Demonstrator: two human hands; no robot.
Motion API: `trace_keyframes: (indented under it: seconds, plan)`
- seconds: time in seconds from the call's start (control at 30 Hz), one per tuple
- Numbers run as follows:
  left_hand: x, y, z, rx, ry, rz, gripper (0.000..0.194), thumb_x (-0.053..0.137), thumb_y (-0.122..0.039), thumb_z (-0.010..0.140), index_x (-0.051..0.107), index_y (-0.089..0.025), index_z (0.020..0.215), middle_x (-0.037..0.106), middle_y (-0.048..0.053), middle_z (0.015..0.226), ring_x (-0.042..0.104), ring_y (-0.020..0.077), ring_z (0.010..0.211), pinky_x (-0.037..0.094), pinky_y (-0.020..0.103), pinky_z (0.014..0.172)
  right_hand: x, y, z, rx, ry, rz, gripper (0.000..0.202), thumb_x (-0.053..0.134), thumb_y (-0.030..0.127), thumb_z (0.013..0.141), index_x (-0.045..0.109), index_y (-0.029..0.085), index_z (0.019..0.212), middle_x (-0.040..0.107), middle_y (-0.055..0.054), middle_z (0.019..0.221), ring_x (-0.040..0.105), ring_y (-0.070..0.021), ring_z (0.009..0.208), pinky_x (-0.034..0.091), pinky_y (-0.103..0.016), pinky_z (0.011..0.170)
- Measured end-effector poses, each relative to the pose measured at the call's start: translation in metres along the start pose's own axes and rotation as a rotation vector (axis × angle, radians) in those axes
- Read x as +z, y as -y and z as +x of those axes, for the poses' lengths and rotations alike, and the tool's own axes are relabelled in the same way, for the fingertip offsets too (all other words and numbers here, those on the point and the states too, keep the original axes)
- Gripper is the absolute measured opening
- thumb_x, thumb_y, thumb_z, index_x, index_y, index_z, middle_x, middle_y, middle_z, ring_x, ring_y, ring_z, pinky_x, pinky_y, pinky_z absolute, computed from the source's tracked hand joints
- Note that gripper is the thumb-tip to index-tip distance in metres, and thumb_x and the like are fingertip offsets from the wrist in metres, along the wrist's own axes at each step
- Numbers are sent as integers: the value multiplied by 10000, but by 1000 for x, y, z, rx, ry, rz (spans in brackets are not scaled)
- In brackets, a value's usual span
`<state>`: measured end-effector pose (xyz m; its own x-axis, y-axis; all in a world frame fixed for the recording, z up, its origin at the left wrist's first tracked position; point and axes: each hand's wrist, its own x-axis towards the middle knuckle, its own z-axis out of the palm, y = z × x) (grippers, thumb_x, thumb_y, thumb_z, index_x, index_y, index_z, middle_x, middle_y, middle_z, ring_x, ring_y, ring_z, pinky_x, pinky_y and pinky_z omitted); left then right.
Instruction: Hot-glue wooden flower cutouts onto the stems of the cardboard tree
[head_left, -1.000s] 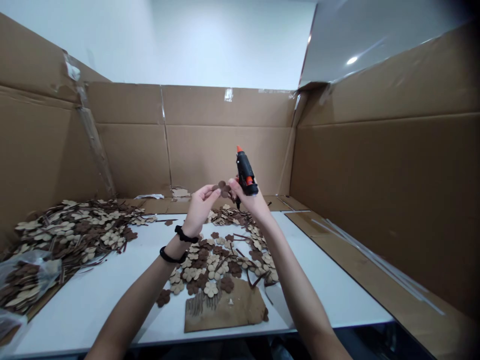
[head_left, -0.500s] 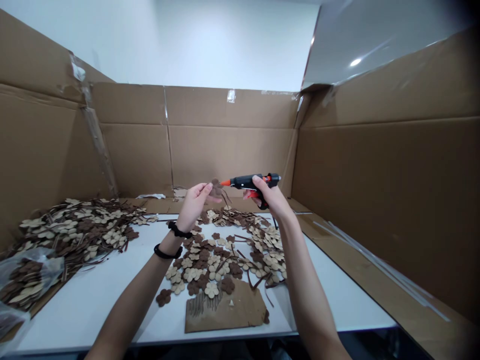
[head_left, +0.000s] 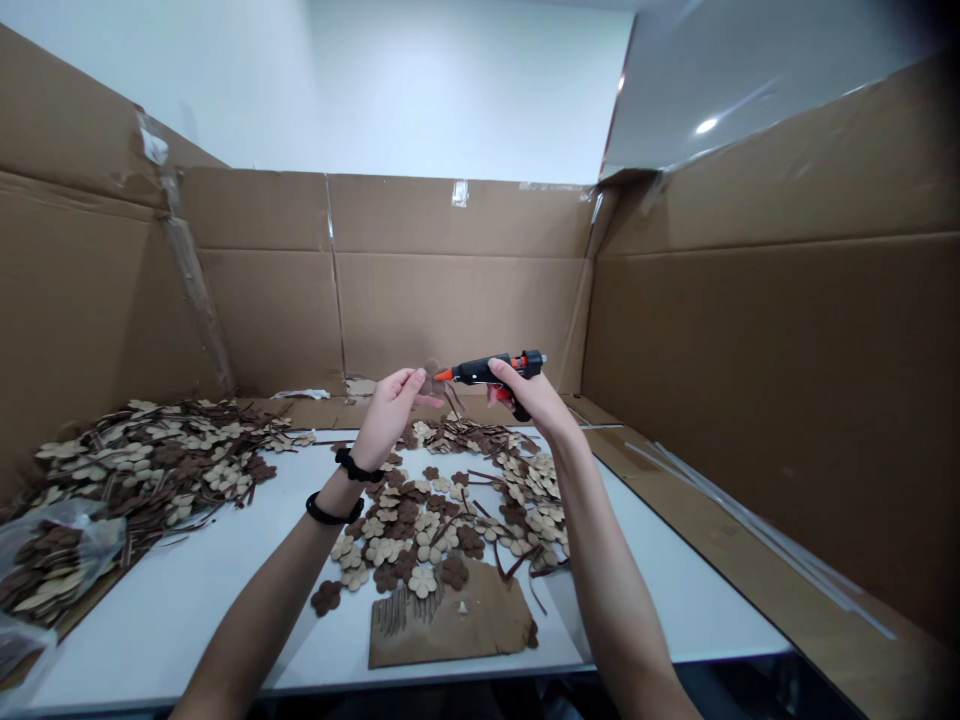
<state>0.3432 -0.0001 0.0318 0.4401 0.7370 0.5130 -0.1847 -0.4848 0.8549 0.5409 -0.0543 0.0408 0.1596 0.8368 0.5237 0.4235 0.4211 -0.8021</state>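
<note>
Between the thumb and fingers of my left hand [head_left: 394,405] is a brown flower cutout [head_left: 433,376], with thin brown strips hanging below it. My right hand [head_left: 529,395] grips a black hot glue gun [head_left: 480,371] with an orange nozzle and a red trigger. The nozzle tip is at the flower's face; whether it touches cannot be made out. Both hands are raised above the table, over loose brown and beige flower cutouts [head_left: 427,525]. Two black bands circle my left wrist.
A cardboard piece [head_left: 480,625] with dried glue streaks lies at the white table's [head_left: 247,570] front edge. A big heap of flowers and strips [head_left: 165,455] is at left, beside a plastic bag [head_left: 90,530]. Clear glue sticks [head_left: 757,530] lie at right. Cardboard walls [head_left: 457,300] surround the table.
My right hand has brought the glue gun left and slightly down, and its nozzle now overlaps the flower lower on its face. My left hand has stayed almost still, holding the flower.
</note>
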Motion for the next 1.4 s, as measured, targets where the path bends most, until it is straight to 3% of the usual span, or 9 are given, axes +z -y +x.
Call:
trace_keyframes:
  seconds: [0.87,0.97,1.07,1.13,1.2,1.3,1.4]
  plan:
    - [-1,5,3,15,-26,-4,408,483,-535,868,618,-158,945,710,75,971,685,198,773,467,308,798,11,3,3,11,-133,-39,535,521,671,747,467,189,521,465,21,455,427,-101,447,339,-254,512]
    - [-5,10,5,47,-60,96,357,473,-492,883,614,-163,884,708,56,910,678,194,778,462,292,771,8,9,-1,-4,-172,-199,550,527,673,736,460,187,487,475,9,450,455,-117,476,355,-267,551]
    - [-11,14,8,108,-157,384,334,473,-455,887,599,-173,759,693,35,794,656,199,774,436,274,701,4,13,-5,-41,-323,-443,535,583,677,680,497,181,498,480,-2,455,460,-138,508,325,-276,536]
    - [-14,14,9,115,-165,492,334,461,-440,892,593,-177,735,686,31,757,647,197,753,420,268,668,4,12,-4,-73,-382,-433,499,609,657,666,554,171,569,517,-11,505,479,-148,539,327,-274,532]
    - [-14,14,9,96,-107,462,324,447,-433,898,601,-179,768,692,31,772,649,184,717,423,264,661,7,8,-2,-98,-331,-256,450,618,610,693,613,161,726,600,-31,640,534,-159,615,374,-272,566]
    - [-10,15,8,66,19,381,305,427,-425,904,594,-183,820,692,26,741,639,169,644,438,261,639,16,0,2,-96,-146,11,416,663,509,706,599,172,941,668,-66,882,592,-174,768,436,-283,646]
    - [-4,18,5,39,141,404,303,407,-412,910,552,-191,761,657,9,625,594,159,554,421,251,566,23,-6,4,-74,12,93,344,703,421,685,563,178,886,674,-59,866,593,-176,785,446,-297,677]
